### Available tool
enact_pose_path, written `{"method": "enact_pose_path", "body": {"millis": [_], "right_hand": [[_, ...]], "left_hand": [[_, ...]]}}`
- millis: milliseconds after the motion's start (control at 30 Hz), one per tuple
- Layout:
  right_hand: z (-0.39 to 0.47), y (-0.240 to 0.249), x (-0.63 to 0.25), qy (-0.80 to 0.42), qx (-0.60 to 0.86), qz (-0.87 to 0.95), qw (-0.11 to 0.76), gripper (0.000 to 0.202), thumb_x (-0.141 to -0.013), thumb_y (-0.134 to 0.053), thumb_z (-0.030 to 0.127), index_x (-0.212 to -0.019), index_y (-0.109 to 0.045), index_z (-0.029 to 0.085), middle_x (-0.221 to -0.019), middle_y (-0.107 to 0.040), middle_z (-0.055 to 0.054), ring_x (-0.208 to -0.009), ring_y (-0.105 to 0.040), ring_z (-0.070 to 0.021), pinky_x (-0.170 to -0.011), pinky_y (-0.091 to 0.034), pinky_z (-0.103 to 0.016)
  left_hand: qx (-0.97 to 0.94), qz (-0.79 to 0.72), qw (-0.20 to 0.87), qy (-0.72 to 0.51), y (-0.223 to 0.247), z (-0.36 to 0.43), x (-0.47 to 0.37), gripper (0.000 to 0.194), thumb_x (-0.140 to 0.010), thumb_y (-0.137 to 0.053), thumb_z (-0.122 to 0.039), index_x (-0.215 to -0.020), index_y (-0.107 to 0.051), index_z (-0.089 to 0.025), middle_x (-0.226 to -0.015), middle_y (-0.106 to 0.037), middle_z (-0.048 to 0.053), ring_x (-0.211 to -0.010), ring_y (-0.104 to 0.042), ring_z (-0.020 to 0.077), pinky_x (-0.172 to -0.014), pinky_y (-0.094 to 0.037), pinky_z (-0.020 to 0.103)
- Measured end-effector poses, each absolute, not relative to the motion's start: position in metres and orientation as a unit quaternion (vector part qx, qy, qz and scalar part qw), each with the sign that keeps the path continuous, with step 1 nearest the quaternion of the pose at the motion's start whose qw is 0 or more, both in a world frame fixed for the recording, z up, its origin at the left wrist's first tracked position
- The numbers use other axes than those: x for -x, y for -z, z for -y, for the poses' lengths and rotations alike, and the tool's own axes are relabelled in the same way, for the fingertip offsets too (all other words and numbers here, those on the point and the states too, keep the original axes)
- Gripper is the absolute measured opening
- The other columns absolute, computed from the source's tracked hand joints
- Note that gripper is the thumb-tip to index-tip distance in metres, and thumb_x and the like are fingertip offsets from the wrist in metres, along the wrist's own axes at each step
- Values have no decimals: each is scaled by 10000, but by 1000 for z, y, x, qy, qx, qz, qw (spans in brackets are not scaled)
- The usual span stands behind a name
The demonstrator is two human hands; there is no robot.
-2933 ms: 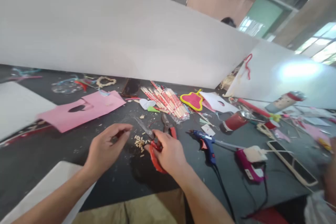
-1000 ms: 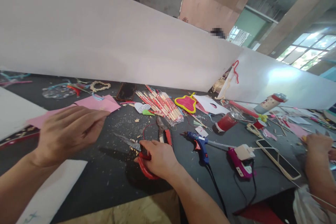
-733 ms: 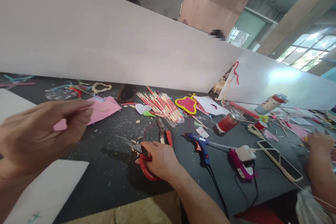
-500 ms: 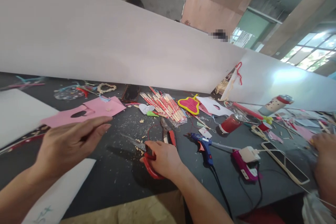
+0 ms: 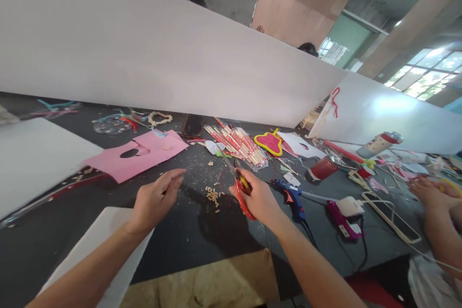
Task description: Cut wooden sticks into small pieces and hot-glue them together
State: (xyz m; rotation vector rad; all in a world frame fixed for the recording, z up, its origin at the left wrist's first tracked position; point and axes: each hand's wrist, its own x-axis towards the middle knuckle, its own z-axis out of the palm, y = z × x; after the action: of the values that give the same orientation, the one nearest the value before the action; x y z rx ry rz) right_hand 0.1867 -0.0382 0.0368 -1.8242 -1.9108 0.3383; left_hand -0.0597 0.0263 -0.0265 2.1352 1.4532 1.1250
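Note:
My right hand (image 5: 257, 196) is wrapped round red-handled scissors (image 5: 242, 199), whose blades point up and away over the dark table. Left of it, my left hand (image 5: 157, 199) hovers with fingers curved and close together; whether anything small is pinched there I cannot make out. Between the hands lies a small pile of short cut stick pieces (image 5: 213, 196). Pink paper with a hole (image 5: 155, 153) rests beyond my left hand. Farther off are red-patterned sticks in clear plastic (image 5: 240, 147). A white sheet (image 5: 104, 231) is partly under my left forearm.
A blue glue gun (image 5: 294, 198), a purple power strip (image 5: 342, 221) and a phone (image 5: 391, 216) lie to the right, with cords. Red jars (image 5: 323, 167) stand behind. Another person's hands (image 5: 433, 195) are at the far right. A white partition (image 5: 173, 62) borders the table.
My right hand has lifted the scissors to the right, uncovering the stick pieces. My left hand appears farther right, and the view has shifted. The other person's hands are more in view.

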Motion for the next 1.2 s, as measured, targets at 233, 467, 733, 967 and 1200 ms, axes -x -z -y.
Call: {"method": "enact_pose_path", "body": {"millis": [233, 467, 733, 967, 1200], "right_hand": [[57, -38, -202, -50, 702, 693, 155, 561, -802, -539, 232, -1351, -436, 190, -1183, -625, -96, -1070, -578, -215, -893, -458, -328], [74, -27, -227, 26, 740, 666, 97, 414, -828, -521, 277, -1230, -561, 188, -1127, -657, -106, -1027, -618, -252, -874, -479, -370], [83, -18, -244, 83, 752, 647, 98, 388, -836, -495, 312, -1192, -583, 182, -1102, -675, -114, -933, -663, -257, -788, -520, -372], [73, -9, -245, 92, 738, 664, 84, 363, -819, -507, 313, -1154, -594, 202, -1046, -699, -94, -921, -663, -253, -786, -515, -369], [51, -5, -247, 90, 731, 675, 53, 385, -866, -461, 330, -1185, -566, 143, -1022, -705, -120, -876, -671, -248, -720, -511, -348]], "left_hand": [[-744, -517, 155, -395, 19, -24, 70, 250, -888, -459, -356, -1044, -624, -253, -521, -606, -80, -480, -602, 96, -517, -414, 185], [-764, -492, 138, -395, 13, -19, 70, 252, -893, -446, -336, -1018, -643, -241, -528, -617, -70, -497, -618, 107, -522, -417, 196], [-770, -459, 133, -423, 12, -19, 67, 298, -922, -407, -337, -1009, -661, -207, -558, -638, -39, -518, -624, 105, -588, -453, 184], [-778, -449, 136, -418, 13, -20, 67, 287, -925, -412, -314, -1009, -657, -193, -604, -673, -20, -524, -620, 102, -557, -437, 182], [-779, -452, 142, -411, 13, -21, 67, 279, -922, -413, -296, -1018, -652, -188, -608, -677, -22, -537, -631, 107, -562, -435, 185]]}}
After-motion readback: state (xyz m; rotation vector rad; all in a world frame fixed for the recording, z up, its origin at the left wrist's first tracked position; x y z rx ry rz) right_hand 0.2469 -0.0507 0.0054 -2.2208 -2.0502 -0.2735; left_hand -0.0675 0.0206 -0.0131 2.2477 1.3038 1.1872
